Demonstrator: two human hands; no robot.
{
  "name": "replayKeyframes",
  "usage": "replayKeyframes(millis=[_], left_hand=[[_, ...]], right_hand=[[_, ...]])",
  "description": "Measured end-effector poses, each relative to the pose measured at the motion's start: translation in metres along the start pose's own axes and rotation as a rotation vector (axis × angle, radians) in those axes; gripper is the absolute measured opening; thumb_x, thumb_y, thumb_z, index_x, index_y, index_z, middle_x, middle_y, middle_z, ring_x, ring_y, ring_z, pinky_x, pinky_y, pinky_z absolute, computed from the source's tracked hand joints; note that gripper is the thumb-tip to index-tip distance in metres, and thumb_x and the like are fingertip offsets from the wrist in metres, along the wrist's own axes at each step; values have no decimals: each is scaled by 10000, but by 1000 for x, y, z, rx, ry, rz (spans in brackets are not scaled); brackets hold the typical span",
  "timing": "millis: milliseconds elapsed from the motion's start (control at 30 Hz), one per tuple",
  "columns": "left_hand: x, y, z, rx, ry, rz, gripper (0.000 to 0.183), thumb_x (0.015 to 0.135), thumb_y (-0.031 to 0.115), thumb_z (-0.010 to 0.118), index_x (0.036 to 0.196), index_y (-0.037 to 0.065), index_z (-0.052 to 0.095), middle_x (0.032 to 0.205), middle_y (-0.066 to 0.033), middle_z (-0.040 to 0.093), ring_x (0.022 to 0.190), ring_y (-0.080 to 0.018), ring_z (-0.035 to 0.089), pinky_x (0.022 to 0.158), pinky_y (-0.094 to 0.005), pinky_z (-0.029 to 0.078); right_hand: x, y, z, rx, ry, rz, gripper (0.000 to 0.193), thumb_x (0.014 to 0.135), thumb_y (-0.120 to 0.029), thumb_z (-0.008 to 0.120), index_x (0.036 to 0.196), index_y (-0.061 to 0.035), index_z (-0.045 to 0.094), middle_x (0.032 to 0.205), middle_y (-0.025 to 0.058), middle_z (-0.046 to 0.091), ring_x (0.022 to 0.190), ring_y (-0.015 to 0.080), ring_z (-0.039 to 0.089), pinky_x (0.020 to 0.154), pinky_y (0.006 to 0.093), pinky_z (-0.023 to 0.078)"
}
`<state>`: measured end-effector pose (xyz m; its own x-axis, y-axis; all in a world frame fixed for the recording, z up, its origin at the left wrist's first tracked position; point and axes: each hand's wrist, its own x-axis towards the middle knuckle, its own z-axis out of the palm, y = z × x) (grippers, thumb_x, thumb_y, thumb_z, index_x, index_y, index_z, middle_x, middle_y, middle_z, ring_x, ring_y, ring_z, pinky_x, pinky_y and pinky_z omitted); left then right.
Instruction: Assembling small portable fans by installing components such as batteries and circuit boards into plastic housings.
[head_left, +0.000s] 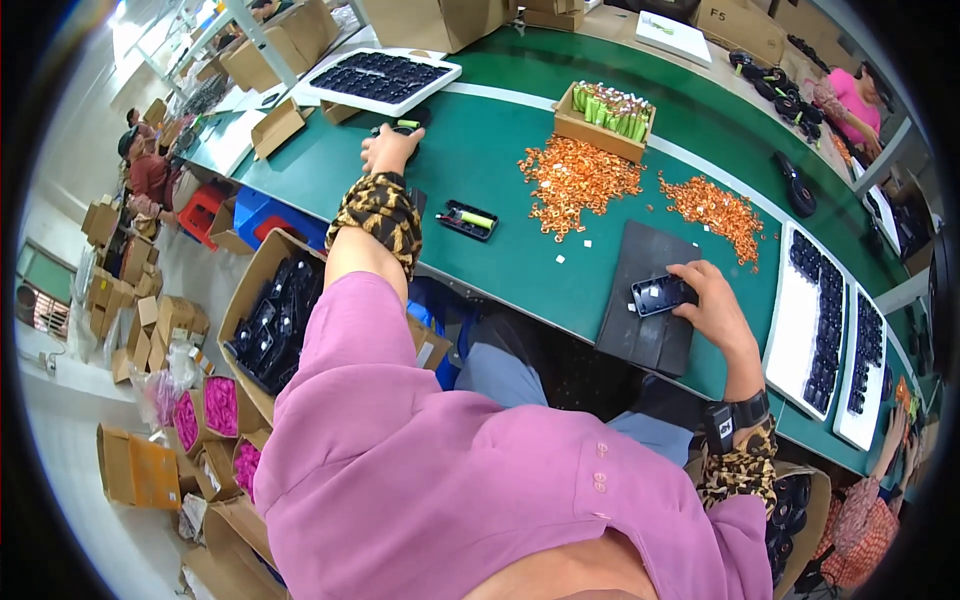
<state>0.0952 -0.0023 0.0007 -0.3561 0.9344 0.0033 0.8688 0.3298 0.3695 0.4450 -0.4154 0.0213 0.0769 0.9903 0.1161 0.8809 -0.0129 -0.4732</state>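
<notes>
My left hand (pixel 391 150) reaches to the far left of the table, its fingers spread beside a black plastic case with a green battery cell (pixel 408 124); whether it touches the case is hard to tell. My right hand (pixel 712 303) pinches an open black plastic housing (pixel 660 295) above a dark flat pad (pixel 640 335) at the table's near edge. Between my hands, another black case (pixel 467 220) holding a green cell lies on the green table (pixel 490 150).
Orange small rings (pixel 575 185) lie heaped in two piles behind a cardboard box of green cells (pixel 605 120). White trays of black parts stand at far left (pixel 380 80) and right (pixel 805 320). A carton of black parts (pixel 280 320) sits beside my left side. Other people work nearby.
</notes>
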Motion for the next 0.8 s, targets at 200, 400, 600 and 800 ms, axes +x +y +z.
replayKeyframes(millis=[200,400,600,800], left_hand=[[47,-38,-8,37,-83,380,930,555,570,737,1286,67,456,1221,-224,527,1091,-333,546,917,-410,448],[5,-35,-128,-370,-474,520,869,646,370,775,1363,166,329,1148,-92,569,1045,-222,546,772,-427,483],[-99,3,-180,-961,-930,870,673,820,264,636,1376,120,285,1148,-116,546,1073,-204,542,853,-410,487],[-262,77,-148,-1183,-1038,1134,660,860,172,560,1405,63,205,1333,-160,388,1152,-264,496,936,-458,451]], right_hand=[[5,5,-3,76,-80,70,585,613,14,730,1164,-75,555,1099,134,533,1034,319,517,898,361,437],[-1,8,-6,-6,-28,-53,706,638,-60,739,1280,-63,445,1248,169,470,1152,335,461,970,372,395],[8,-37,-31,257,198,-38,703,690,-136,731,1319,-115,418,1274,160,448,1096,287,505,874,346,457],[26,-92,-33,327,615,-404,835,695,-313,765,1376,-109,326,1332,161,385,1152,260,477,862,349,461]])
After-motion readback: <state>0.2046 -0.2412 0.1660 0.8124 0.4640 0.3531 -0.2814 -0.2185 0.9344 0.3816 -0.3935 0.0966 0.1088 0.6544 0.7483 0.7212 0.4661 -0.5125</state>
